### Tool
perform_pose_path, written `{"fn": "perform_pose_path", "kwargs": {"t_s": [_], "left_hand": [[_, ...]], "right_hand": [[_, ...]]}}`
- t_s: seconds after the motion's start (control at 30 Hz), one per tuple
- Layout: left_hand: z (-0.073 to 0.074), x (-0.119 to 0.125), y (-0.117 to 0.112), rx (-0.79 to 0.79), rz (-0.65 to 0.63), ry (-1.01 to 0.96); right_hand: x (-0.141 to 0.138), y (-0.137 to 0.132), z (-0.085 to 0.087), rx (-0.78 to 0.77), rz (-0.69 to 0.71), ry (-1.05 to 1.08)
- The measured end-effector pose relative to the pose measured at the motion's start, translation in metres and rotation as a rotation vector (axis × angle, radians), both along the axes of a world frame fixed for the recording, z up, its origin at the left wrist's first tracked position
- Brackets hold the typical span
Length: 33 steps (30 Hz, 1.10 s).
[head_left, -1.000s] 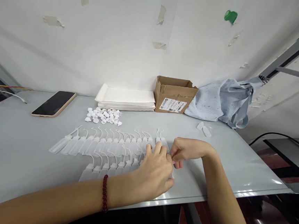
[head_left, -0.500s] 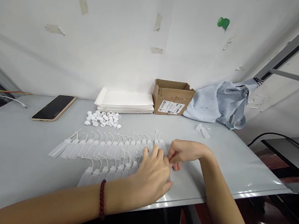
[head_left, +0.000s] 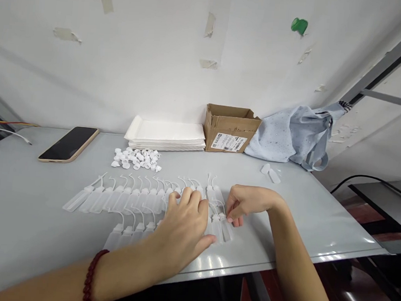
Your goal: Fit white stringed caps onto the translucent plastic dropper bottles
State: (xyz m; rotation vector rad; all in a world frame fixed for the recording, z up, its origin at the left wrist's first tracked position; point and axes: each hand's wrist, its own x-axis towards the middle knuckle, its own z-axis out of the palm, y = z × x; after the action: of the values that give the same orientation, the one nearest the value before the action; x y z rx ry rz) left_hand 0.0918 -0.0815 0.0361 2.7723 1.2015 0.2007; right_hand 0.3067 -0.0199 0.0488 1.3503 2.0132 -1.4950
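1. Little bottles [head_left: 143, 199] lie side by side in front of the box [head_left: 235, 132], maybe to stay neat.
2. The right hand [head_left: 243, 205], in front of the box, has thumb and finger at the end bottle [head_left: 227, 232], perhaps keeping it straight. I can't tell if they pinch.
3. The left hand [head_left: 182, 231], nearer us than the box, bends over bottles, thumb apart; I can't tell if it holds any.

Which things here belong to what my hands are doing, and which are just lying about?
In the job:
Translucent spouted bottles in rows, the left hand over some, the right hand at the right end
Probably the white caps, heaped behind

Apparently lying about:
Phone
Blue cloth
Cardboard box, white envelope-like stack; their role is unclear
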Motion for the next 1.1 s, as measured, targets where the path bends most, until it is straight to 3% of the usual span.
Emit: {"fn": "perform_pose_path", "kwargs": {"t_s": [0.17, 0.3, 0.47, 0.63, 0.8, 1.1], "left_hand": [[0.006, -0.016, 0.008, 0.006, 0.069, -0.024], [0.004, -0.036, 0.035, 0.005, 0.190, -0.074], [-0.009, -0.077, 0.099, 0.104, 0.475, 0.019], [-0.017, -0.110, 0.144, 0.156, 0.484, 0.055], [-0.017, -0.120, 0.158, 0.178, 0.502, 0.027], [-0.022, -0.117, 0.159, 0.175, 0.547, -0.028]], "right_hand": [[0.004, 0.001, 0.002, 0.008, -0.019, -0.021], [0.011, 0.001, 0.007, 0.059, -0.093, 0.006], [0.020, 0.005, 0.008, 0.345, -0.308, 0.051], [0.028, 0.016, -0.001, 0.723, -0.628, -0.144], [0.044, 0.026, -0.010, 0.957, -0.851, -0.442], [0.078, 0.034, -0.027, 1.008, -0.938, -0.717]]}}
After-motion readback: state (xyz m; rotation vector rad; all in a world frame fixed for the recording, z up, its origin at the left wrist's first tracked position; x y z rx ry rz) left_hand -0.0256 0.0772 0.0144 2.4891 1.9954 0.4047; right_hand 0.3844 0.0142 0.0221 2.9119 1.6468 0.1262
